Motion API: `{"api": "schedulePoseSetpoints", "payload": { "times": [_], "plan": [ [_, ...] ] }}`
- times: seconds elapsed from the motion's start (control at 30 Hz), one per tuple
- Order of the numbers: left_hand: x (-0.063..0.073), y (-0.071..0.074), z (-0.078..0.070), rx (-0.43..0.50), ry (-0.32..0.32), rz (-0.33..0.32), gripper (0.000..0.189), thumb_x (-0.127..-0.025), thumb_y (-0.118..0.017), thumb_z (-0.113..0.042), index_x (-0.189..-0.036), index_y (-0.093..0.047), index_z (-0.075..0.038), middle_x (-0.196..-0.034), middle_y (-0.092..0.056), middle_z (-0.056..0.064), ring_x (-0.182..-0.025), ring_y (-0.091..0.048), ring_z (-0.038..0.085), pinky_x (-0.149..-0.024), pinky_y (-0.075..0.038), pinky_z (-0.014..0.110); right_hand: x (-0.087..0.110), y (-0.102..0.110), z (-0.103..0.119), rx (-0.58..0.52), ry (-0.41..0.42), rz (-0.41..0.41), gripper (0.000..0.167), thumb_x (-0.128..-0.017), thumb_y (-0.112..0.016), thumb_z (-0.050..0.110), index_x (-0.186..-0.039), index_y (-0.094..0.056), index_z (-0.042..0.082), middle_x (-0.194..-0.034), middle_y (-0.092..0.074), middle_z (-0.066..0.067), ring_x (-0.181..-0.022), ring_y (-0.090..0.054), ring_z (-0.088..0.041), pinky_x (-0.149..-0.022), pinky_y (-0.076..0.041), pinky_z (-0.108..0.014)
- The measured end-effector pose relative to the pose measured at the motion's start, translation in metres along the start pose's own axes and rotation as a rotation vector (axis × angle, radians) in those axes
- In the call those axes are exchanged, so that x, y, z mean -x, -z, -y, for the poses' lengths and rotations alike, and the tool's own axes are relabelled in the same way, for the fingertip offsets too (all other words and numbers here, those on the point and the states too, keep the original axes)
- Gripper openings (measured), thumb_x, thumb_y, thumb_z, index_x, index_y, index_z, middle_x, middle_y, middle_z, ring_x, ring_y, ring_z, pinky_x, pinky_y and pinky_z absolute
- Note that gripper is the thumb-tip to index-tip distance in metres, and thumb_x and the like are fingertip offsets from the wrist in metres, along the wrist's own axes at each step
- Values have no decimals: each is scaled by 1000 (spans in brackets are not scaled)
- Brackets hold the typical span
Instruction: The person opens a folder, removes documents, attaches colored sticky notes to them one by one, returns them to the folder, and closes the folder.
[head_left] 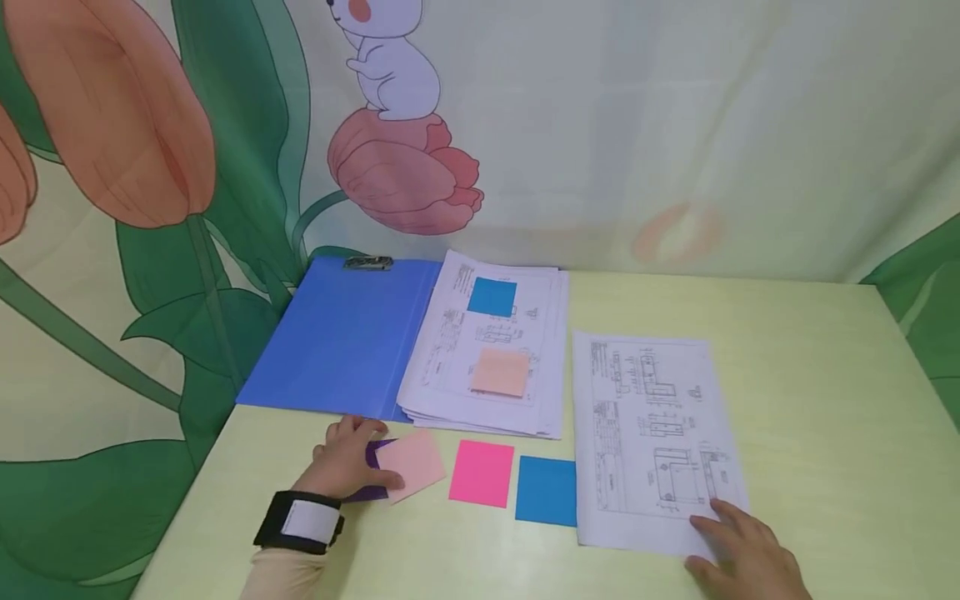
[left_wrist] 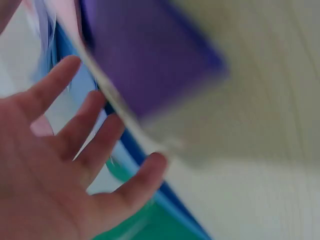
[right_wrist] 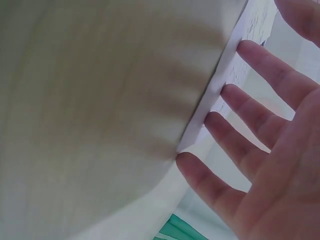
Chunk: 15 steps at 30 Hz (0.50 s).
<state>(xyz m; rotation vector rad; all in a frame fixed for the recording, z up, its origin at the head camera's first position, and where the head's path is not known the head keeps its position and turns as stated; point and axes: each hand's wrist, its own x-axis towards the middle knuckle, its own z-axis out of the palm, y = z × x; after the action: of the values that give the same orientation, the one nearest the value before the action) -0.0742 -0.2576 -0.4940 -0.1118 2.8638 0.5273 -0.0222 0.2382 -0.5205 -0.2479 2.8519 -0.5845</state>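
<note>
My left hand reaches over a purple sticky note pad that lies on the table. Its thumb rests at the edge of a pale pink sticky note pad, which overlaps the purple one at an angle. In the left wrist view the fingers spread beside the purple pad. On the right, my right hand touches the lower right corner of a printed drawing sheet, and its fingers are spread along the edge. The right wrist view shows those fingertips at the paper's edge.
A bright pink pad and a blue pad lie between the hands. The blue one meets the sheet's left edge. Behind, an open blue clip folder holds stacked drawings, with a blue note and a pale pink note on top.
</note>
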Motion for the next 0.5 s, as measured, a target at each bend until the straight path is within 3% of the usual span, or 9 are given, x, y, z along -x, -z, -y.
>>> {"api": "schedulePoseSetpoints", "payload": {
  "times": [0.1, 0.2, 0.33, 0.43, 0.5],
  "plan": [
    [6, 7, 13, 9, 34, 25, 75, -55, -89, -33, -118, -56, -8, -114, -47, 19, -106, -41, 38, -82, -36, 59, -1, 0, 1, 13, -2, 13, 55, -76, -71, 42, -120, -62, 10, -135, -42, -18, -117, -37, -45, -81, -34, -64],
    [8, 9, 24, 15, 21, 24, 57, -57, -88, -24, -102, -58, -7, -97, -50, 12, -92, -45, 31, -76, -41, 50, -1, 1, 1, 23, -1, 16, 55, -77, -70, 42, -120, -61, 10, -135, -42, -18, -117, -37, -45, -80, -34, -64],
    [16, 22, 36, 154, 56, 54, 33, -72, -79, -16, -88, -52, -6, -85, -50, 8, -80, -46, 25, -65, -41, 37, -1, 0, -1, 17, 8, 13, 54, -76, -71, 41, -120, -62, 11, -135, -42, -18, -117, -37, -45, -81, -35, -64],
    [30, 40, 39, 254, 108, 45, 23, -82, -69, -13, -91, -50, -5, -87, -55, 9, -77, -51, 23, -60, -41, 34, -1, -3, -4, 18, 21, 0, 55, -75, -72, 42, -119, -62, 11, -134, -43, -18, -116, -38, -45, -80, -35, -64],
    [41, 52, 33, 288, 139, -2, 21, -85, -65, -15, -97, -50, -5, -90, -57, 10, -78, -53, 22, -60, -42, 32, 1, -3, -2, 24, 44, -64, 55, -71, -75, 42, -116, -62, 13, -132, -42, -16, -113, -39, -46, -78, -36, -64]
  ]
}}
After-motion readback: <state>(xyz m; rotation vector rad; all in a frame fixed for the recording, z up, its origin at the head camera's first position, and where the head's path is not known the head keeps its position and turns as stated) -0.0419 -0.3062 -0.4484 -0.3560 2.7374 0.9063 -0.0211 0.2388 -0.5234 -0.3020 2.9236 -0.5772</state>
